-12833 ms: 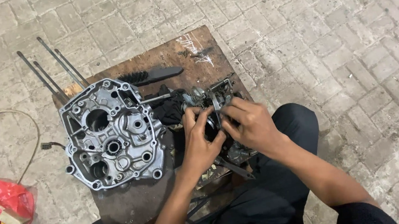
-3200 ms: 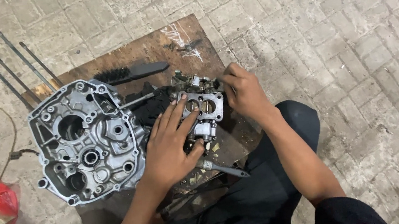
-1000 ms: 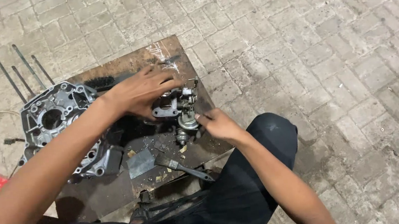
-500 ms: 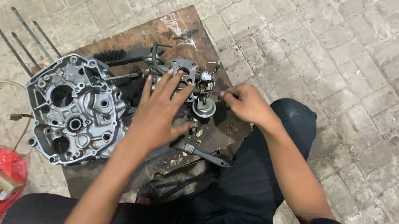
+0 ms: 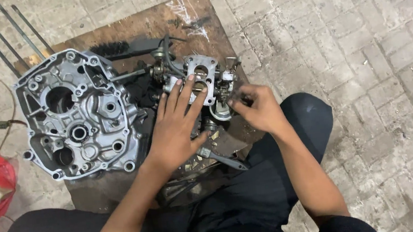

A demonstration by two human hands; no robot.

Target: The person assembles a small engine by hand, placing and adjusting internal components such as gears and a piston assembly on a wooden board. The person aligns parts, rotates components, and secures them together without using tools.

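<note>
— Where did we have the carburettor (image 5: 202, 80)?
— At the frame's centre, on the wooden table (image 5: 154, 21). Our left hand (image 5: 177, 129) lay spread flat, pinning it; our right hand (image 5: 260, 107) pinched something small beside it.
— And the engine casing (image 5: 77, 115)?
— Parked left.

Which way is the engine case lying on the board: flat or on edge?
Flat. The engine case lies on the wooden board, its open face with round bores and bolt holes turned up toward the camera.

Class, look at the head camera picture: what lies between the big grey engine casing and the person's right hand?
The left hand, laid flat on the small metal carburettor part, sits between casing and right hand.
</note>
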